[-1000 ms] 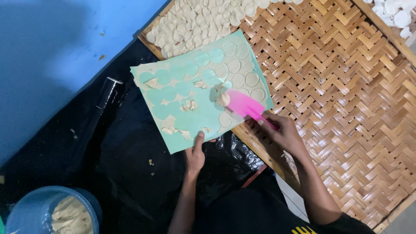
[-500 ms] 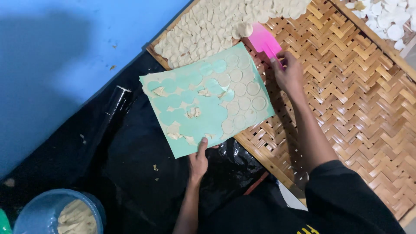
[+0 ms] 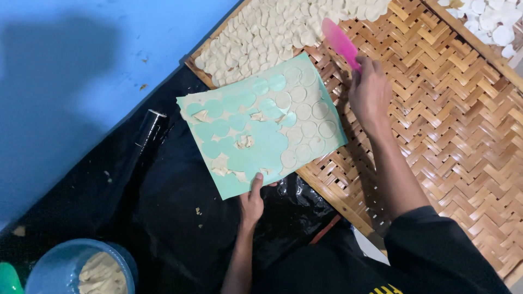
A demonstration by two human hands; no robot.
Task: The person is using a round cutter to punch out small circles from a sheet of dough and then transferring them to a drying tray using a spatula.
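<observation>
My left hand [image 3: 252, 200] pinches the near edge of a mint-green mat [image 3: 256, 152] that carries thin round dough discs [image 3: 305, 117] and scraps. The mat rests partly over the edge of a woven bamboo tray [image 3: 447, 120]. My right hand [image 3: 370, 92] grips a pink scraper [image 3: 339, 42] and holds it above the tray, beside a spread of several pale dough discs [image 3: 272, 32] laid out at the tray's far end.
A black plastic sheet [image 3: 152, 218] covers the floor beside a blue surface [image 3: 71, 71]. A blue bowl [image 3: 81, 269] of dough scraps sits at the lower left. A second tray with white discs [image 3: 490, 27] lies at the upper right.
My right hand has lifted the pink scraper off the mat and carried it up to the laid-out discs on the tray. My left hand still holds the mat's edge.
</observation>
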